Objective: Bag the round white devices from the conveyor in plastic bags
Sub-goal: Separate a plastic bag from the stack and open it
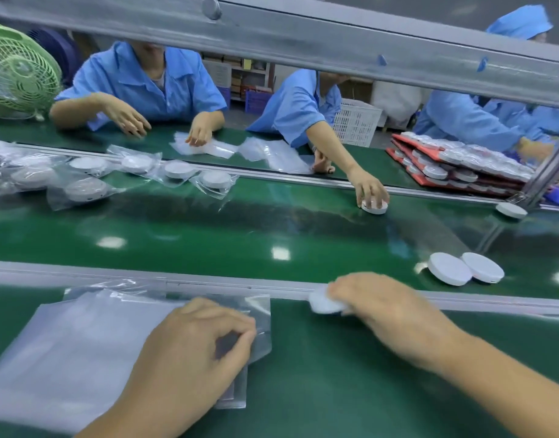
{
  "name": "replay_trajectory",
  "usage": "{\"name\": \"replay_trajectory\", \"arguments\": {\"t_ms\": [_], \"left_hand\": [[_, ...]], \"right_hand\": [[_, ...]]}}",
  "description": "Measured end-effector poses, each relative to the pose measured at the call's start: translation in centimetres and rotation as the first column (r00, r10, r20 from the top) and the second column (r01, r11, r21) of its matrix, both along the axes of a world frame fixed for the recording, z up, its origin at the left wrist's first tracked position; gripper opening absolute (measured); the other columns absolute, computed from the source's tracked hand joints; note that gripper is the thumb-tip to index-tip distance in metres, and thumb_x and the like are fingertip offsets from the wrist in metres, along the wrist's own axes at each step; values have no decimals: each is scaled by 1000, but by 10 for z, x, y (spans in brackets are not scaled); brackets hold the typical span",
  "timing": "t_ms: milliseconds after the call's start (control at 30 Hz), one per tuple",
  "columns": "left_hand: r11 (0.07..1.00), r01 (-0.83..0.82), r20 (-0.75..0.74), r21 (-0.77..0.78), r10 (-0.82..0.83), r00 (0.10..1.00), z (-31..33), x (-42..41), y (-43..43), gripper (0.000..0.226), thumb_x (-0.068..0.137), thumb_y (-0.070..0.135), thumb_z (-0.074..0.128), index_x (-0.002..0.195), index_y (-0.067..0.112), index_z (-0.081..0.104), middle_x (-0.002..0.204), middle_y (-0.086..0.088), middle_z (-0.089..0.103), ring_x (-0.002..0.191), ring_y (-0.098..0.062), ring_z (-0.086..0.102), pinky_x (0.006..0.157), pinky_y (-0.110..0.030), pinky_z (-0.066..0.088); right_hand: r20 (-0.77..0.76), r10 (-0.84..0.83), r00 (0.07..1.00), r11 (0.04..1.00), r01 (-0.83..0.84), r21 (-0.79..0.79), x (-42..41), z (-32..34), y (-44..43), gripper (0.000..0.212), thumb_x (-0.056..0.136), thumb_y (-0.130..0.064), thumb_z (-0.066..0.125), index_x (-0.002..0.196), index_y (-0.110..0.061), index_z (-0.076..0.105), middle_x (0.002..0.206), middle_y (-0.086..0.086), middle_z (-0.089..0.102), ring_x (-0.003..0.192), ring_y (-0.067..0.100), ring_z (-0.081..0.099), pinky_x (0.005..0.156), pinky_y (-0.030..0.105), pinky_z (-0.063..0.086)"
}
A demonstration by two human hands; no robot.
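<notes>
A factory line is filling the view. A glossy green conveyor [240,235] is stretching across the middle, a grey overhead beam [303,42] is crossing above it, and workers in blue smocks [151,80] are sitting along the far side. Nearest the camera, a green table [335,374] is lying against the conveyor, with a metal rail [177,276] dividing the two.

A stack of plastic bags [66,343] is lying flat on the left part of the table, its far edge reaching the rail. The left hand [196,346] is resting on the stack's right end, its fingers curled, thumb and forefinger pinching the top bag near its corner. The right hand [388,308], blurred, is reaching to the rail, its fingers gripping a round white device [324,303] that is sitting at the table's far edge.

Two more devices [448,268] are lying on the conveyor just beyond that hand, touching each other. Farther off, bagged devices [88,188] are clustering at the conveyor's left end, and a worker's hand [369,189] is covering a single device [374,207] near the far rail. Red trays [455,165] loaded with devices are sitting on the far side at the right. A green fan [18,74] is standing at the upper left.
</notes>
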State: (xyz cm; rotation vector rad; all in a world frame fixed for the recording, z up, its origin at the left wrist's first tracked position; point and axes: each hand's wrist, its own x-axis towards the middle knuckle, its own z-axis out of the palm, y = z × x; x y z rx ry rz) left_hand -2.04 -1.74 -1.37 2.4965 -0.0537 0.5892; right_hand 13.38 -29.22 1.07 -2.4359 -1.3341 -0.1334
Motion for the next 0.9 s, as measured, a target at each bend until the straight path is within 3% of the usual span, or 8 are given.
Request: {"name": "replay_trajectory", "arguments": {"t_ms": [167, 333, 400, 500, 567, 667, 800, 900], "left_hand": [[972, 87, 12, -220, -87, 996, 0, 0, -5, 6, 85, 48, 72, 86, 46, 77, 95, 37, 69, 104, 7, 62, 89, -12, 46], [737, 214, -81, -641, -343, 936, 8, -6, -11, 66, 54, 52, 95, 115, 45, 70, 108, 13, 75, 102, -9, 72, 83, -26, 59], [809, 149, -17, -569, -193, 981, 6, -6, -17, 70, 52, 53, 93, 116, 51, 65, 106, 20, 74, 94, -5, 72, 74, -22, 60], [786, 67, 121, -615, 10, 993, 7, -4, -27, 66, 53, 65, 86, 113, 47, 66, 101, 21, 74, 84, -3, 73, 64, -20, 59], [744, 78, 184, -664, 62, 981, 7, 0, -29, 63, 58, 67, 84, 113, 40, 67, 104, 17, 74, 85, -4, 73, 64, -18, 58], [724, 115, 235, -680, 66, 970, 9, 6, -30, 38, 71, 55, 79, 102, 37, 69, 105, 14, 74, 90, -8, 73, 67, -15, 56], [773, 136, 226, -619, 10, 974, 7, 8, -24, 37, 85, 55, 65, 117, 37, 64, 119, 13, 69, 109, -10, 67, 82, -26, 56], [975, 34, 254, -220, 24, 967, 10, 10, -4, 36, 87, 60, 58, 118, 43, 54, 122, 25, 55, 114, -2, 57, 90, -21, 46]], "right_hand": [[-190, 57, 980, 975, -14, 220, -55, -6, 32, 36, 86, -79, 57, 112, -55, 63, 122, -40, 60, 117, -13, 54, 95, 19, 43], [22, 73, 997, 770, -70, 634, -77, -13, 61, 20, 94, -35, 73, 101, -18, 81, 105, -12, 75, 97, 5, 72, 88, 19, 55], [-161, 51, 986, 663, 87, 743, -79, -13, 69, 25, 88, -52, 74, 97, -30, 81, 105, -18, 76, 108, 5, 70, 92, 20, 53], [-427, 122, 896, 711, 221, 667, -77, -4, 75, 39, 73, -68, 79, 106, -47, 78, 134, -22, 65, 138, 4, 50, 108, 33, 44], [-609, 288, 739, 737, 235, 634, -70, 7, 78, 48, 64, -64, 87, 108, -45, 79, 127, -16, 71, 120, 0, 63, 98, 33, 53], [-584, 244, 775, 766, 215, 606, -60, 22, 84, 32, 66, -59, 86, 93, -41, 83, 91, -8, 80, 77, 2, 70, 71, 19, 53], [-512, 155, 845, 819, 179, 545, -44, 32, 88, 5, 75, -44, 79, 77, -41, 81, 74, -12, 76, 61, -3, 62, 60, 10, 47], [-415, -38, 909, 795, 279, 538, -9, 43, 97, 7, 79, -38, 80, 78, -44, 79, 77, -19, 76, 69, -3, 68, 65, 7, 49]]}}
